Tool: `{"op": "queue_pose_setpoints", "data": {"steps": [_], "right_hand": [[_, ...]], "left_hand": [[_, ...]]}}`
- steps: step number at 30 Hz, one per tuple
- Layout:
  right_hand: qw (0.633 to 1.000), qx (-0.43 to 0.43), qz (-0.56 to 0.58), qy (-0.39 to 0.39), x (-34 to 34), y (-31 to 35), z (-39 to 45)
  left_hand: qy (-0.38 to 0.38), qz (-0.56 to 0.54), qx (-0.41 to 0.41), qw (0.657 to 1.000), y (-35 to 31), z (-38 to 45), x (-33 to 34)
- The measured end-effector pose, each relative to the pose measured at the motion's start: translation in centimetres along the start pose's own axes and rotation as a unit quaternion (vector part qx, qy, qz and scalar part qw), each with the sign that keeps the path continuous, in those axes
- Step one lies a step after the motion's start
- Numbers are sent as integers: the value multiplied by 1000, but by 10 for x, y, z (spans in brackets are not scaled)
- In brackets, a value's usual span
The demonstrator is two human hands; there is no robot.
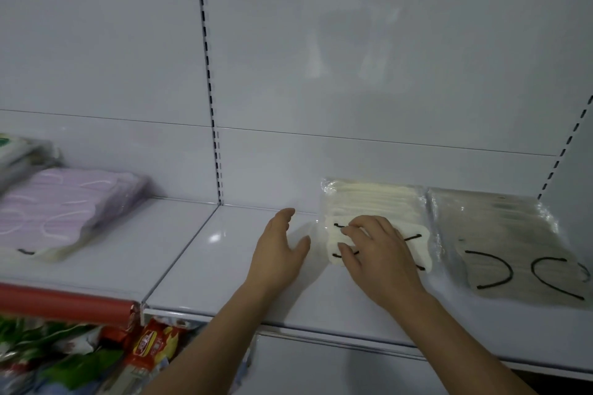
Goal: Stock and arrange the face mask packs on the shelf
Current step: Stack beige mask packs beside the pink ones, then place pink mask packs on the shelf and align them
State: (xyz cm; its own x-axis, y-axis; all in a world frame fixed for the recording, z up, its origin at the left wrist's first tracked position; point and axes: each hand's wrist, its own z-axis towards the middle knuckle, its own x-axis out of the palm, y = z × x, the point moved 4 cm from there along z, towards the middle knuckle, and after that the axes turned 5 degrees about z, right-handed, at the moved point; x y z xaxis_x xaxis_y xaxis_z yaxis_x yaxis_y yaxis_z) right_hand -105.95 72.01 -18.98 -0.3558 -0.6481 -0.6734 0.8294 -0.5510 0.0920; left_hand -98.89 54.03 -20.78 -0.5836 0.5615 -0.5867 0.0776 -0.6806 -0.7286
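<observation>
Lilac mask pack (69,205) sits flat on the left bay, probably already stocked. Left hand (279,253) hovers spread over the bare shelf (205,272), holding nothing. Right hand (375,253) presses its curled fingers on the cream mask pack (375,202), looks like squaring it against the grey pack (500,234) beside it.

The right hand (375,253) covers the middle of the cream mask pack (372,202), hiding most of its black ear loops. Right of that hand, the grey mask pack (500,234) is cut off by the picture's edge. Far left of the left hand (279,253), the purple mask pack (64,202) is blurred, and the packets (154,346) below are too blurred to read.
</observation>
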Motion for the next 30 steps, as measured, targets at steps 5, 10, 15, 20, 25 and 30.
{"op": "queue_pose_setpoints", "data": {"steps": [5, 10, 15, 20, 25, 30], "right_hand": [[999, -18, 45, -4, 15, 61, 16], [996, 4, 84, 9, 37, 135, 43], [990, 21, 135, 11, 70, 226, 73], [974, 76, 194, 86, 117, 315, 101], [934, 195, 213, 211, 164, 367, 120], [856, 350, 292, 243, 205, 373, 147]], "left_hand": [[-37, -38, 11, 999, 18, -8, -47], [-67, -87, 20, 994, 48, -14, -111], [-81, -89, 58, 991, 95, -20, -192], [-106, -55, 56, 991, 161, -22, -273], [-148, 26, 17, 988, 228, -17, -339], [-95, 154, 18, 983, 280, 8, -370]]}}
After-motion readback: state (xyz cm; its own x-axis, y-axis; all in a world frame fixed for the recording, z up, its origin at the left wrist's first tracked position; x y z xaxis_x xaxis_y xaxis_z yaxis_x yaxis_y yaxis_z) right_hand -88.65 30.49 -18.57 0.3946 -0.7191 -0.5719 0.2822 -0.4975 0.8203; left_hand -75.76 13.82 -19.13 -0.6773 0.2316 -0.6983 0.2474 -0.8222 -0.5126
